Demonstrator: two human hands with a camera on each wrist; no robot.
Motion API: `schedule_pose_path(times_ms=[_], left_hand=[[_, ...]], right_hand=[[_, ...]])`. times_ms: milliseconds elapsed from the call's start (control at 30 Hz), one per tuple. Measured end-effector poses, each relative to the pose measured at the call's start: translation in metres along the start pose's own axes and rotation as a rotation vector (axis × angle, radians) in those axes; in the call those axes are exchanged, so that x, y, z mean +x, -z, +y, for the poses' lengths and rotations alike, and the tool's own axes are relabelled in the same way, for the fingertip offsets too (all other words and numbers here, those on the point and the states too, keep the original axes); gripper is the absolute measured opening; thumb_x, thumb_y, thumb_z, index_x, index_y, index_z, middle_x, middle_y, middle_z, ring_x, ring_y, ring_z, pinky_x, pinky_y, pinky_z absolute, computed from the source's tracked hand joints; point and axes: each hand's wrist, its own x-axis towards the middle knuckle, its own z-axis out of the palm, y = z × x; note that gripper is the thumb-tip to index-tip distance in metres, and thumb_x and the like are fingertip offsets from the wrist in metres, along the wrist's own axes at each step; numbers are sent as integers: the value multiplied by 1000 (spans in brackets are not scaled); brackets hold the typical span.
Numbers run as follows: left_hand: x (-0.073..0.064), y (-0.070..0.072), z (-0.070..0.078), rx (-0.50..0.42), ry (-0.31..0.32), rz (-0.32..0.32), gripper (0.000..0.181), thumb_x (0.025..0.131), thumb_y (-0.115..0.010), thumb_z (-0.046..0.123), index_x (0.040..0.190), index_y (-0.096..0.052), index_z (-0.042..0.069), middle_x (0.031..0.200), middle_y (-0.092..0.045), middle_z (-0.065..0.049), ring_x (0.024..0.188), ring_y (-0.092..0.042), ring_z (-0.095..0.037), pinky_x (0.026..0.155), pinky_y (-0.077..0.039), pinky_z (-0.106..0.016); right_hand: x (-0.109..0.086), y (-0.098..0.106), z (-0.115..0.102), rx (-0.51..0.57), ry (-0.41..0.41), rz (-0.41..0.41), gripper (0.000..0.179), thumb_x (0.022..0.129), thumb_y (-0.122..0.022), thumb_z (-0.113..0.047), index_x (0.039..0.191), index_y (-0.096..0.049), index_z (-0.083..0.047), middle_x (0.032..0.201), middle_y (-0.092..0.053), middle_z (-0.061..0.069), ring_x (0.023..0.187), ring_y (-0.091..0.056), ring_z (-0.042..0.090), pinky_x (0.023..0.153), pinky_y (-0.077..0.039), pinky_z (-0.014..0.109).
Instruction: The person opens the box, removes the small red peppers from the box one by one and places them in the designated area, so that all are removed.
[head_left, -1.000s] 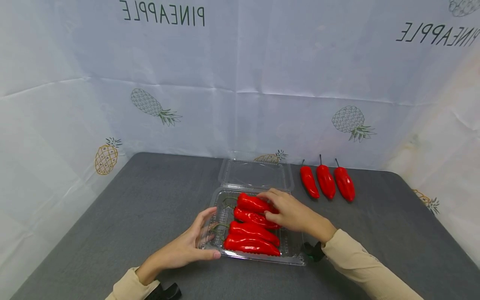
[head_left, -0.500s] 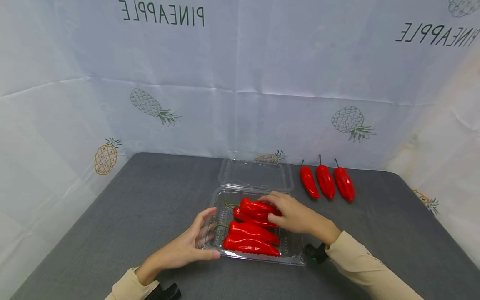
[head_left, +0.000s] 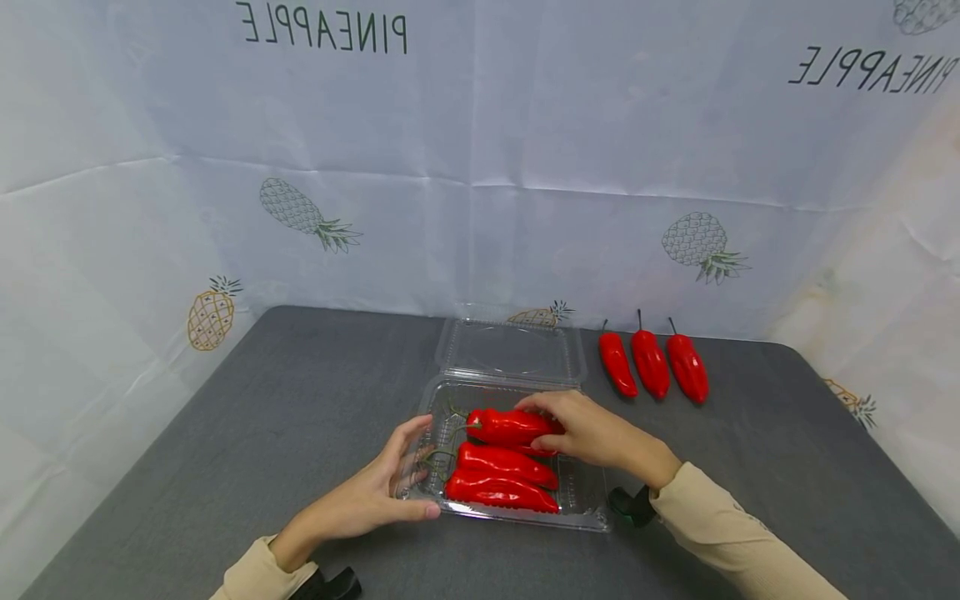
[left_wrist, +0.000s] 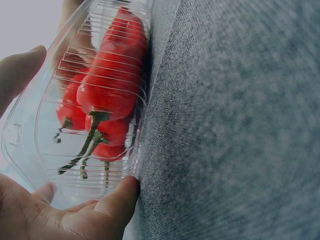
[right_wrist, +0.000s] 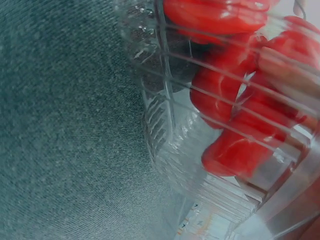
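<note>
Pepper (head_left: pixel 501 427) is being clamped by my right hand (head_left: pixel 583 425) inside a clear box (head_left: pixel 587 493); my left hand (head_left: pixel 367 498), fingers (head_left: pixel 407 435) apart, is touching the box's side.

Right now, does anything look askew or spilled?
One glossy red pepper in the right hand overlaps another red pepper inside the clear plastic tray, while the front two lie side by side. Nothing looks spilled.
</note>
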Motion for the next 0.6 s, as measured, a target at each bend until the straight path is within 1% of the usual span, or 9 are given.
schedule_pose_path(times_ms=[133, 367, 600], left_hand=[[0, 0, 0, 2, -7, -1, 100, 91, -73, 15, 156, 3, 10, 164, 5, -20, 150, -11, -50, 118, -27, -56], [0, 0, 0, 1, -2, 2, 100, 90, -73, 15, 156, 2, 10, 164, 4, -21, 150, -11, -51, 119, -27, -59], [0, 0, -1, -2, 2, 1, 99, 91, -72, 15, 156, 2, 10, 164, 5, -21, 150, -11, -50, 119, -26, -60]], right_hand=[[0, 0, 0, 2, 3, 3, 48, 86, -76, -10, 131, -59, -3, 112, -70, 6, 88, -63, 10, 74, -56, 16], [-1, 0, 0, -11, 2, 35, 49, 88, -75, -12, 133, -57, -2, 115, -71, 7, 90, -65, 10, 75, -57, 17], [-3, 4, 1, 10, -10, 76, 51, 88, -76, -16, 133, -57, -2, 112, -72, 6, 91, -68, 12, 70, -56, 14]])
